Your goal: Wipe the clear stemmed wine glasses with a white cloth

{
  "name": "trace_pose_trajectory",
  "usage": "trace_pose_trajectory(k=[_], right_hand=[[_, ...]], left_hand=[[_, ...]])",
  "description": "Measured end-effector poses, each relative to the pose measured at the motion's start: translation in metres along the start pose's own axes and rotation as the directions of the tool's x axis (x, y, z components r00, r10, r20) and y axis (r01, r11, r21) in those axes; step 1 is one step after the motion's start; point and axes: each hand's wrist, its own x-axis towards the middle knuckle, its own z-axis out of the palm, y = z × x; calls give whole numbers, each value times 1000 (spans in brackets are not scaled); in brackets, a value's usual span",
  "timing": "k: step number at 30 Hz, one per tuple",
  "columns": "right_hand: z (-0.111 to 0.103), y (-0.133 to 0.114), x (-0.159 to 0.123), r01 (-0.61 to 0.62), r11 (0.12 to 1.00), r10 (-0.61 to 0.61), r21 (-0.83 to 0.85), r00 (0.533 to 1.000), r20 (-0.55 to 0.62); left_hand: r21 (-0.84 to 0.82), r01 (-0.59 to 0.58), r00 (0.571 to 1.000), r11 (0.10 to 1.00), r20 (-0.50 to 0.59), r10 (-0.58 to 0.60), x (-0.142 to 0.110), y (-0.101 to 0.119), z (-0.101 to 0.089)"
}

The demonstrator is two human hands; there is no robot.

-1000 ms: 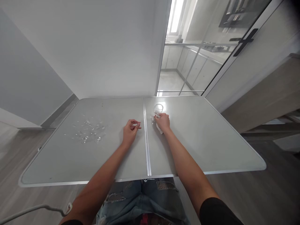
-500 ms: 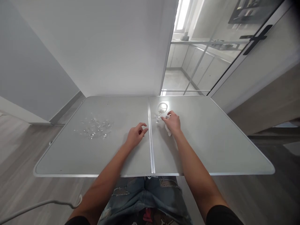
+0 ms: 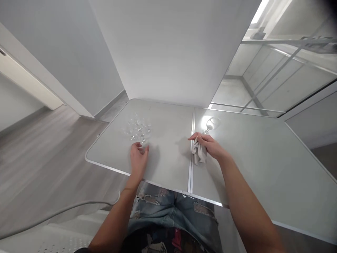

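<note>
My right hand (image 3: 209,143) grips a crumpled white cloth (image 3: 199,153), which hangs from the fingers just right of the table's seam. Just behind that hand stands a clear stemmed glass (image 3: 212,123), its foot partly hidden by the fingers. On the left half of the table is a cluster of several clear glasses (image 3: 139,130), hard to separate from one another. At the near side of this cluster is my left hand (image 3: 139,154), fingers apart and curved, holding nothing.
The pale folding table (image 3: 168,151) has a metal seam (image 3: 191,158) across its middle. A white wall (image 3: 168,52) rises behind it, with a glazed door (image 3: 263,70) at the back right. A grey cable (image 3: 79,205) runs at the lower left.
My left hand has moved left, from near the seam to the glass cluster. My right hand has drawn back from the stemmed glass with the cloth. The view has turned left.
</note>
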Motion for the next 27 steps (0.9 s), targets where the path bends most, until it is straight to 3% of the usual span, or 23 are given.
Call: trace_pose_trajectory(k=[5,10,14,22,27], right_hand=[[25,2,8,-34,963,72,267,988,-133],[29,13,14,-81,924,164,373,967,-196],[29,18,18,-29,900,150,435,957,-247],[30,8,17,52,895,64,443,968,-243],[29,-1,14,162,959,-85,230,945,-315]], left_hand=[[46,-48,998,998,-25,49,25,-5,11],[9,-38,998,999,-49,38,42,2,15],[79,-48,998,996,-47,51,50,1,17],[-10,-130,992,992,-4,130,55,7,24],[-218,-180,981,959,35,192,42,26,27]])
